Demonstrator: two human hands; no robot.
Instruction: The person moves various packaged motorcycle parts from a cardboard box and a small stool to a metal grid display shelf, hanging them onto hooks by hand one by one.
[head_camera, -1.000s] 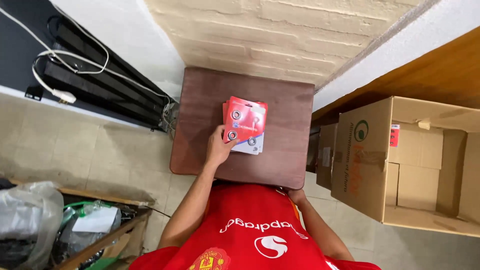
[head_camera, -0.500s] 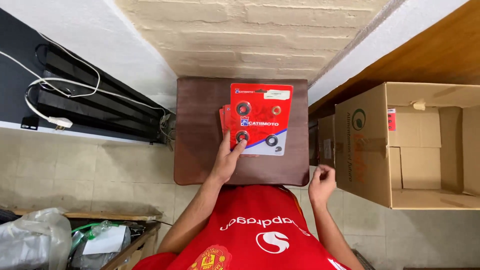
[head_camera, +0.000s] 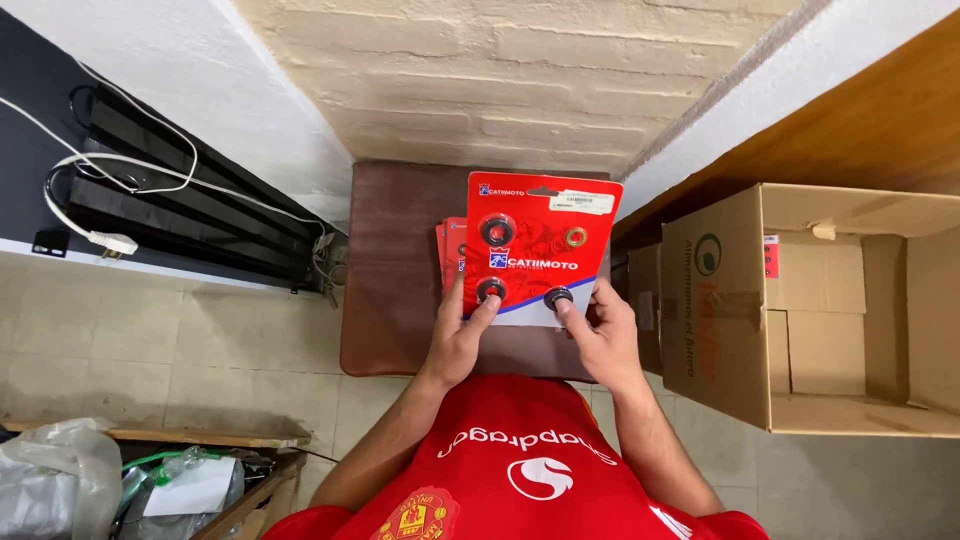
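Holding a red blister card by its lower edge, left hand and right hand lift it above the stack on the tabletop; the open carton stands near on the right.

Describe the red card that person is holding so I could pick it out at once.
Above the brown table by the brick wall, both hands grip one red blister card by its lower edge. Unlike the red cards lying stacked on the table, it is lifted.

Both hands hold red blister card.
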